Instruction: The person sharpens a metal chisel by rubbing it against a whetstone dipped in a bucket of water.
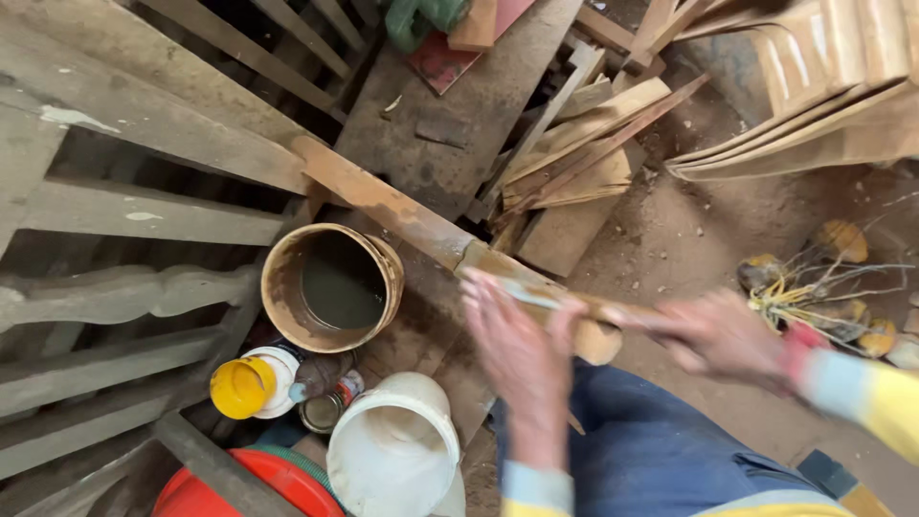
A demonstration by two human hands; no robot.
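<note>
Left hand (522,354) laid flat, fingers spread, on near end of long wooden piece (450,244), not closed round it; pale strip under fingertips, prob. sandpaper or cloth, too blurred to tell. Right hand (723,337) wrapped round same piece's end from the side, blurred, fingers seem closed on it. Piece resting across blue-trousered knee (641,440), running diag. up-left to grey timber frame (144,105). Piece itself: narrow, orange-brown, patchy stain, paler + rounded at near end, scuffed along top face.

Just left of piece: open round tub (330,287), brown-smeared rim, dark liquid inside. Nearer bottom edge: white bucket (392,450), white jar w/ yellow lid (251,383), small open tin (324,410), red container (258,483) partly under a grey bar.

Surface: bare dirt floor (670,239), dusty, sawdust-coloured. Offcuts + planks (574,144) heaped beyond piece. Turned grey baluster (124,292) in frame at left edge. Stacked curved wooden parts (823,86) at top right corner. Tangle of yellow + grey wire (823,287) at right edge.
</note>
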